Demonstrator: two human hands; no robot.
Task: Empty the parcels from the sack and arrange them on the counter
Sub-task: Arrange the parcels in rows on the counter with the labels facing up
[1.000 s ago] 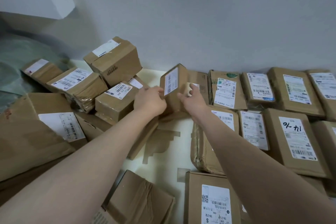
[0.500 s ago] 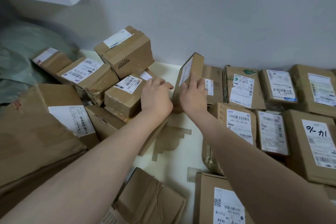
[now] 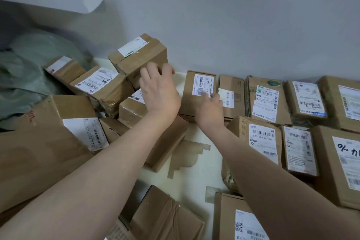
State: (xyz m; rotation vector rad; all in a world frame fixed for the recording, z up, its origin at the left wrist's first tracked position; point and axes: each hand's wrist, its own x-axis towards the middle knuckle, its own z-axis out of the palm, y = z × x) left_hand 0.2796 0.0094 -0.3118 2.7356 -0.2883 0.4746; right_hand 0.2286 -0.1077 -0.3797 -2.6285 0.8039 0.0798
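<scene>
While both arms reach across the table (image 3: pixel 181 187), the right hand (image 3: pixel 210 109) lies on the small box (image 3: pixel 189 101). Its fingers are straight, tips on the white label, grip open, nothing clasped. The small box sits against the wall (image 3: pixel 233 25), label up, just left of the back row of parcels (image 3: pixel 265 99) and touching the first of them.

The left hand (image 3: pixel 159 91) is over at the pile, fingers spread against the near side of the top box (image 3: pixel 134 60). That grip is open too, touching rather than closing round it. The top box is tilted, perched on a labelled box (image 3: pixel 99 87) and another one mostly hidden behind the hand.

The green sack (image 3: pixel 29 72) is slumped at far left and blurred. One box (image 3: pixel 64 68) sits at its mouth, and what is deeper inside, can't tell. A big carton (image 3: pixel 39 142) leans in front of the sack.

On the right, parcels lie flat, label up and edge to edge in rows. The back row runs along the wall and a second row (image 3: pixel 261 138) lies in front, including a box with a handwritten label (image 3: pixel 341 161). Two more boxes sit at the near edge. Brown tape strips (image 3: pixel 187 152) are stuck on the bare table between the arms.
</scene>
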